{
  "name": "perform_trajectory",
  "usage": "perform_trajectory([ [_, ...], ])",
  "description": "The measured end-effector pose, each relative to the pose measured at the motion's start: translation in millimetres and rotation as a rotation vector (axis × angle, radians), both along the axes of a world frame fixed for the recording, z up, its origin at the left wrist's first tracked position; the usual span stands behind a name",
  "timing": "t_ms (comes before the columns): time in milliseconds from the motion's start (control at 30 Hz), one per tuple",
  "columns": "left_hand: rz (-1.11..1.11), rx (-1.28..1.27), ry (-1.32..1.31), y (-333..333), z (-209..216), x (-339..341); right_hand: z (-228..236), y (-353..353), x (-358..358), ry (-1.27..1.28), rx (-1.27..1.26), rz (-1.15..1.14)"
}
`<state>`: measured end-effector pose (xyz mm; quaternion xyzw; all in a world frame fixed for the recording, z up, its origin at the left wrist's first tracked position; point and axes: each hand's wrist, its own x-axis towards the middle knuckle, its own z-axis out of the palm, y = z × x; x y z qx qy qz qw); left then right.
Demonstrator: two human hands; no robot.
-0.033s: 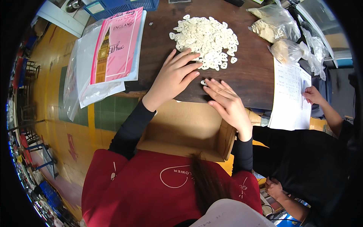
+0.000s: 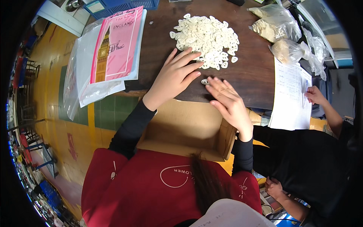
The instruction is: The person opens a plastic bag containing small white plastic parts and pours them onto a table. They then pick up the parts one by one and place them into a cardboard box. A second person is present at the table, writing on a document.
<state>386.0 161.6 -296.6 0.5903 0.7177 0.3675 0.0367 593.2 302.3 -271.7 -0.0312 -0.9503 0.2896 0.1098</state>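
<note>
A heap of small white flat pieces with holes [image 2: 206, 39] lies on the dark wooden table [image 2: 253, 75]. My left hand [image 2: 174, 73] rests palm down at the heap's near left edge, fingers spread, its fingertips at the closest pieces. One white piece [image 2: 204, 81] lies apart, nearer to me, right beside the fingertips of my right hand [image 2: 228, 102]. That hand is flat with its fingers stretched out over the table's near edge. Below both hands stands an open cardboard box [image 2: 183, 121], its inside bare where it shows.
A pink notebook [image 2: 117, 45] in clear plastic lies on the left, near a blue crate [image 2: 119, 7]. Clear bags of pale pieces [image 2: 281, 32] sit at the far right. A co-worker's hand [image 2: 314, 94] touches written sheets [image 2: 289, 94] there.
My right hand has shifted very slightly to the right, and a bit more of the single white piece shows. My left hand stays where it was.
</note>
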Motion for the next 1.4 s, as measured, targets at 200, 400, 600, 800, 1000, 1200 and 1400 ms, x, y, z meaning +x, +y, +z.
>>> perform_trajectory([
  [200, 0.001, -0.029, -0.018, -1, -3, 0, 1, -11, -2, -0.038, 0.213, -0.026],
  [400, 0.021, -0.018, 0.019, 4, -5, -5, 7, -28, 1, -0.089, 0.015, 0.18],
  [600, -0.026, -0.033, -0.004, 0, -3, -8, 10, -14, -11, 0.065, -0.167, 0.073],
  [800, 0.003, 0.065, -0.169, 4, -6, -13, -5, -8, -39, 0.096, 0.087, -0.113],
  [1000, 0.066, 0.136, -0.16, 4, -6, -13, 2, -13, -34, 0.087, 0.092, -0.037],
  [1200, 0.106, 0.122, -0.108, -1, 6, -8, -2, -26, -40, 0.039, 0.184, -0.001],
  [1400, 0.054, 0.172, 0.043, 6, -4, -7, 4, -29, -10, -0.054, -0.079, 0.248],
])
